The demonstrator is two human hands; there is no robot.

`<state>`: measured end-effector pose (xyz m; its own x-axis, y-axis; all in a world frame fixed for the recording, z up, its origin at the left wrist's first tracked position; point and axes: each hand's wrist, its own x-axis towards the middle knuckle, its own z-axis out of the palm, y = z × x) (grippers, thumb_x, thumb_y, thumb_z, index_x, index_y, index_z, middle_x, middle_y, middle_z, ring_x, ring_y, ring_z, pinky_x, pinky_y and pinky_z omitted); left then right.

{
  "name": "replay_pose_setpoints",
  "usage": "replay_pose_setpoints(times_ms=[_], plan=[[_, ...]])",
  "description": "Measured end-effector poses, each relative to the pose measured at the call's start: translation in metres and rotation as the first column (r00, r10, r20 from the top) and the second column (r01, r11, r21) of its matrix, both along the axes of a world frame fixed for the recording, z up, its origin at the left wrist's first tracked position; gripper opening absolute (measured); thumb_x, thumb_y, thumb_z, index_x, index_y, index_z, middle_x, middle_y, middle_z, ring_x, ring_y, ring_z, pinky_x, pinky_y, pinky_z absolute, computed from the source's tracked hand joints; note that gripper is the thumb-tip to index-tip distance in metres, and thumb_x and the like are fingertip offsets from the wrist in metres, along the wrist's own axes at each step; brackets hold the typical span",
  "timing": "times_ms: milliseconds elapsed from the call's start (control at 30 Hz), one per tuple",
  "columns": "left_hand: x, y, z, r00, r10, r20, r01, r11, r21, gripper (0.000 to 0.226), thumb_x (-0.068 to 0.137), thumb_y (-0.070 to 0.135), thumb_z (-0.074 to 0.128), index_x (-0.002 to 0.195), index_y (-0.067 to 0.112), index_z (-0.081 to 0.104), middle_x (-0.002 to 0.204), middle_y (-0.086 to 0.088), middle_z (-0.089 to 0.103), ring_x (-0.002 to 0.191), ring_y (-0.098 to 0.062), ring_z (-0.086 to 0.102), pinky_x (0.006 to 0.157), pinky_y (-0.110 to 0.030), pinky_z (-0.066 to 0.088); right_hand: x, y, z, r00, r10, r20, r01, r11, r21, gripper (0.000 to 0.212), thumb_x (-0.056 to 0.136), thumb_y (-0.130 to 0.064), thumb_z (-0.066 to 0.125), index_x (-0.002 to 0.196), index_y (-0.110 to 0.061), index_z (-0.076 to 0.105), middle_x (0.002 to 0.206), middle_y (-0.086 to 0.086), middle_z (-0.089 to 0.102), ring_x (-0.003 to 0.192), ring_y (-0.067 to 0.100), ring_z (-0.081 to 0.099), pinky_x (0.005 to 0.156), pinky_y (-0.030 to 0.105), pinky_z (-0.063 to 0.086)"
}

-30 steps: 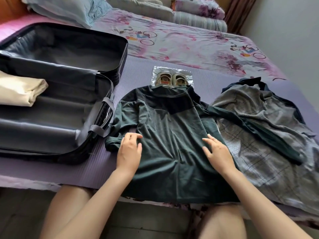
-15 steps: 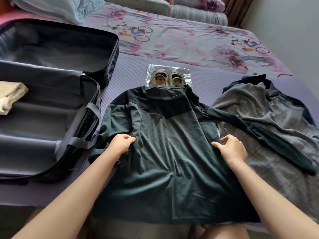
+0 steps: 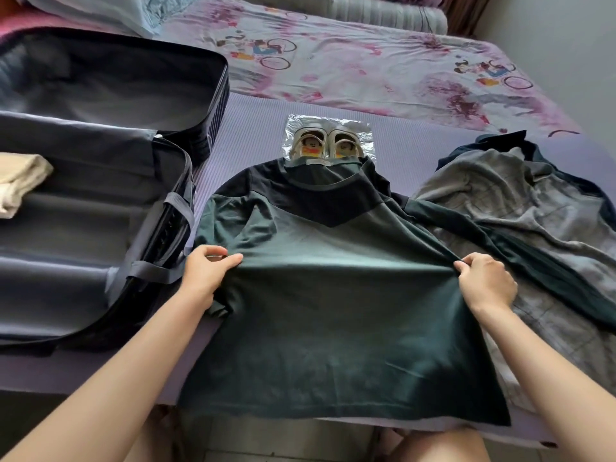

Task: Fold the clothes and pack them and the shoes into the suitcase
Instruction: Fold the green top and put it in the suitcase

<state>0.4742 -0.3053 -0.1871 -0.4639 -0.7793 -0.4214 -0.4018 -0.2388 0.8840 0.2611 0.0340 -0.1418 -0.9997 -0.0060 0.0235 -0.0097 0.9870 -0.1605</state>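
Fingers [image 3: 230, 260] of the left hand [image 3: 203, 275] and the right hand [image 3: 486, 281] pinch the green shirt [image 3: 333, 311] at mid-height, one hand at each side edge. The shirt lies flat at frame centre on the purple mat [image 3: 260, 128], its hem overhanging the near edge. Risk: an uneven pull skews the fold. The sleeve [image 3: 560, 278] at frame right lies across the grey garment [image 3: 500, 201] and may drag it. The collar overlaps the shoes [image 3: 328, 145], which may shift. The suitcase [image 3: 83, 255] lies open at left.

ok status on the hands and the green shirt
Left hand and right hand pinch green shirt sides. Shirt unfolded on mat. Sleeve drapes over grey garment.
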Motion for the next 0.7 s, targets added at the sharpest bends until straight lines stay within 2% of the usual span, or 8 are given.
replay_pose_setpoints(times_ms=[100,200,300,400,467,533,600,700], plan=[[0.006,-0.001,-0.002,0.998,0.004,0.066,0.006,0.988,-0.155,0.029,0.068,0.011,0.082,0.075,0.017,0.054,0.088,-0.007,0.059,0.081,-0.019,0.053,0.072,-0.031,0.039,-0.002,0.002,-0.003,1.0,-0.005,0.006,0.005,0.999,0.041,0.024,0.096,-0.021,0.052,0.106,-0.004,0.067,0.106,0.027,0.064,0.102,0.042,0.06,0.081,0.038,0.045],[0.005,0.005,-0.002,0.989,-0.052,0.138,0.088,0.959,-0.269,0.036,0.069,0.016,0.082,0.093,0.011,0.056,0.093,-0.006,0.058,0.088,-0.019,0.054,0.083,-0.03,0.041,-0.001,-0.003,-0.008,1.0,0.015,0.011,-0.016,0.999,0.051,0.025,0.096,-0.022,0.051,0.108,-0.005,0.066,0.106,0.027,0.064,0.103,0.041,0.059,0.081,0.039,0.044],[-0.004,0.009,0.0,0.976,-0.119,0.183,0.166,0.948,-0.27,0.041,0.079,0.031,0.073,0.108,0.008,0.056,0.103,-0.004,0.057,0.101,-0.019,0.053,0.087,-0.028,0.038,-0.002,-0.016,-0.011,0.993,0.111,-0.043,-0.108,0.993,0.053,0.034,0.094,-0.03,0.054,0.117,-0.007,0.063,0.113,0.023,0.063,0.109,0.04,0.053,0.087,0.041,0.042],[-0.018,0.002,-0.001,0.975,-0.094,0.201,0.147,0.952,-0.267,0.035,0.088,0.031,0.063,0.113,0.007,0.055,0.116,-0.01,0.06,0.112,-0.026,0.053,0.087,-0.029,0.036,-0.007,-0.034,-0.012,0.98,0.176,-0.095,-0.169,0.982,0.08,0.044,0.091,-0.039,0.057,0.12,-0.006,0.062,0.113,0.022,0.062,0.109,0.04,0.05,0.092,0.043,0.039],[-0.027,-0.001,0.002,0.977,-0.075,0.198,0.129,0.951,-0.28,0.03,0.088,0.025,0.062,0.112,0.008,0.056,0.111,-0.011,0.063,0.106,-0.026,0.056,0.082,-0.027,0.036,-0.014,-0.046,-0.014,0.984,0.17,-0.045,-0.164,0.98,0.108,0.049,0.089,-0.044,0.058,0.121,-0.007,0.06,0.116,0.021,0.062,0.112,0.038,0.049,0.093,0.041,0.037],[-0.031,-0.001,0.006,0.977,-0.077,0.2,0.143,0.93,-0.34,0.023,0.085,0.018,0.066,0.106,0.01,0.059,0.095,-0.008,0.065,0.094,-0.022,0.058,0.079,-0.025,0.036,-0.019,-0.054,-0.017,0.986,0.164,0.002,-0.163,0.977,0.135,0.045,0.088,-0.041,0.062,0.121,-0.01,0.059,0.115,0.019,0.063,0.113,0.036,0.05,0.093,0.039,0.037],[-0.029,-0.001,0.01,0.982,-0.059,0.181,0.132,0.898,-0.42,0.019,0.081,0.016,0.07,0.097,0.012,0.061,0.082,-0.002,0.063,0.082,-0.016,0.057,0.074,-0.022,0.036,-0.025,-0.056,-0.019,0.985,0.169,-0.029,-0.164,0.978,0.127,0.033,0.087,-0.028,0.065,0.115,-0.012,0.063,0.109,0.019,0.065,0.11,0.035,0.052,0.092,0.037,0.035],[-0.02,-0.01,0.008,0.997,-0.012,0.078,0.051,0.85,-0.524,0.018,0.075,0.011,0.076,0.085,0.012,0.061,0.079,0.0,0.063,0.075,-0.014,0.058,0.069,-0.013,0.035,-0.031,-0.049,-0.022,0.979,0.158,-0.126,-0.143,0.983,0.117,0.023,0.085,-0.018,0.066,0.106,-0.009,0.067,0.101,0.022,0.067,0.105,0.037,0.053,0.09,0.039,0.031]])
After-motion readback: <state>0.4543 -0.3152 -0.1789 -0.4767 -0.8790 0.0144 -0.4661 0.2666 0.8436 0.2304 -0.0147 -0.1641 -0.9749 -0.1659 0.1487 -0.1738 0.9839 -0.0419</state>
